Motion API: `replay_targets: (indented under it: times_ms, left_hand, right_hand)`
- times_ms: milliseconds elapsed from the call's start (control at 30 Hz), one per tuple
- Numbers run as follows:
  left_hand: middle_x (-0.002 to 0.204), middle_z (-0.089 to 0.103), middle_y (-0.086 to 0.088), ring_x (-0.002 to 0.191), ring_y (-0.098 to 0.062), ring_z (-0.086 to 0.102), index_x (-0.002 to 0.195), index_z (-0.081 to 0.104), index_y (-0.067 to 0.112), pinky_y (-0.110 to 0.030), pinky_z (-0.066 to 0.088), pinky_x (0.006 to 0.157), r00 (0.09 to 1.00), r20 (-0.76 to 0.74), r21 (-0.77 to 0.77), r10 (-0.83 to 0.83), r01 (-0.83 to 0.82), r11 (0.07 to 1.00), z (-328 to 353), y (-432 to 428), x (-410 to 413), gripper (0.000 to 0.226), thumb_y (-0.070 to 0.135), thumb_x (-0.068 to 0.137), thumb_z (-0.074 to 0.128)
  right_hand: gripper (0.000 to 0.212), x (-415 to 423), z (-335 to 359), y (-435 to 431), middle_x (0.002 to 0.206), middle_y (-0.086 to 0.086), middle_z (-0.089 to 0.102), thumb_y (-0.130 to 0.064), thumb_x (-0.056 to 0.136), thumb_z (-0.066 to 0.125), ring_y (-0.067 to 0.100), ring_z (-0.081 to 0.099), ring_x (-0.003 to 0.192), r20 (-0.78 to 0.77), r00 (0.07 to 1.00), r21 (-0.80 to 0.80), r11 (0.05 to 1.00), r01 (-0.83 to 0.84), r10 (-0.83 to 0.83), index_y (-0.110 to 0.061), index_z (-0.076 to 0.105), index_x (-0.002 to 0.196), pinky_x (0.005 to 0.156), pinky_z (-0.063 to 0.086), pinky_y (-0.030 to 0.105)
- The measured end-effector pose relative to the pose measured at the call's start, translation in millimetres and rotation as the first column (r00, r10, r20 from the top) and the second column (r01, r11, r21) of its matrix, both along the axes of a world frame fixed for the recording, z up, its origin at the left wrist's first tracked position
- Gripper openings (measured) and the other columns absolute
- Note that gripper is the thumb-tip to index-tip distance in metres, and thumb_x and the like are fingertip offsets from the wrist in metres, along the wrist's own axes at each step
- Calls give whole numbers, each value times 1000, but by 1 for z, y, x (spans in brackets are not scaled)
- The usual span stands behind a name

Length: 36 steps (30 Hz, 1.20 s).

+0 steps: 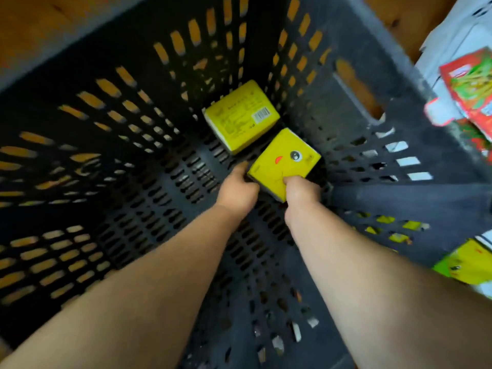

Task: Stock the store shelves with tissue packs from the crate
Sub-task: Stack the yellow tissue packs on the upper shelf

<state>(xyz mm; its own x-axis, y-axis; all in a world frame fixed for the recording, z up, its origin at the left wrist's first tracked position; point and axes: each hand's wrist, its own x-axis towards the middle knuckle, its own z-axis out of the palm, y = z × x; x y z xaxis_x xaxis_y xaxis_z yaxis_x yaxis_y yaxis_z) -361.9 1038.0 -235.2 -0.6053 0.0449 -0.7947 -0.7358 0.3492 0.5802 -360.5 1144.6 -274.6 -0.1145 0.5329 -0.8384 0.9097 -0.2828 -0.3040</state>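
In the far right corner of the crate (399,198), on its slotted floor, I see two yellow tissue packs, viewed from above via the head cam.

(a) Near tissue pack (286,158): top face shows a cartoon eye and an orange beak. It sits tilted, one corner toward the crate's right wall and the near corner raised toward the cam.

(b) Far tissue pack (239,117): lies flat with the printed text and barcode side up, close to the crate's back wall. It sits just beside pack (a), corner to corner; whether the two touch, I cannot tell.

(c) Right hand (302,191): pinches the near corner of pack (a), thumb pressed on the yellow top face, fingers hidden under the pack.

(d) Left hand (237,191): lies against the left edge of pack (a), fingers curled down toward the crate floor. The thumb is hidden, so I cannot tell whether this hand grips the pack or only touches it.

Both forearms enter from the bottom of the view and reach down inside the crate.

Outside the crate, right side: red-and-green packets (471,83) at upper right, and another yellow pack (466,265) at lower right, partly cut off by the edge. An orange-brown floor (40,27) shows beyond the crate rim and thru the wall slots. The picture is motion-blurred toward the edges.
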Motion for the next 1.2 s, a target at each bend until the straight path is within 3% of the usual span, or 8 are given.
replay_targets:
  times_ms: [133,233,400,500,600,733,867,1200]
  left_hand:
    - [114,67,-11,106,-26,62,124,56,11,-45,48,98,996,33,120,78,-81,989,-44,8,-4,68,8,56,54]
    - [109,67,-11,102,-28,62,115,58,11,-44,48,96,996,76,70,51,-57,996,-23,7,4,47,4,68,59]
    - [84,55,-7,83,-22,51,84,51,14,-33,39,72,966,110,70,232,-241,968,75,-20,28,17,6,74,62]
    - [78,57,-8,73,-23,54,74,46,16,-32,38,66,926,157,168,343,-367,915,147,-34,32,17,10,82,60]
    - [82,68,-7,72,-23,63,84,52,11,-29,46,65,928,130,238,350,-372,897,222,-40,28,12,21,90,55]
    - [112,67,-9,81,-28,66,132,40,14,-36,54,73,924,68,268,375,-379,886,318,-46,13,55,30,85,63]
    - [110,66,-6,90,-30,65,115,48,29,-40,50,84,946,-47,316,320,-290,903,407,-55,-6,38,16,83,64]
    - [102,64,-16,83,-29,67,103,48,12,-43,58,71,908,-254,419,334,-208,884,617,-42,2,39,7,73,73]
  right_hand:
    - [39,-5,3,5,101,5,49,-10,93,46,19,47,93,-71,989,-125,983,-137,129,-2,46,131,77,39,29]
    - [38,-3,22,7,78,2,42,-9,93,46,19,45,82,-93,983,-86,982,-168,160,-2,46,130,76,37,27]
    - [23,19,100,-13,100,9,56,-8,83,58,23,52,82,-200,972,-121,981,-150,124,-18,49,100,62,37,26]
    - [16,29,170,-17,105,8,61,-8,84,57,26,56,98,-298,953,-246,961,-124,47,-21,50,90,83,41,35]
    - [21,25,248,-11,95,8,62,0,83,56,25,56,93,-393,916,-255,948,-190,78,-21,54,83,82,40,37]
    - [28,8,354,-3,89,6,61,7,81,55,24,57,88,-487,834,-176,907,-383,258,-20,55,87,75,43,32]
    - [34,-7,457,2,79,1,57,14,79,53,15,52,73,-573,732,-69,869,-490,368,-13,55,99,65,40,26]
    - [43,25,646,-3,114,7,60,-19,73,76,25,60,102,-705,707,-52,991,-127,53,-21,48,105,93,50,44]
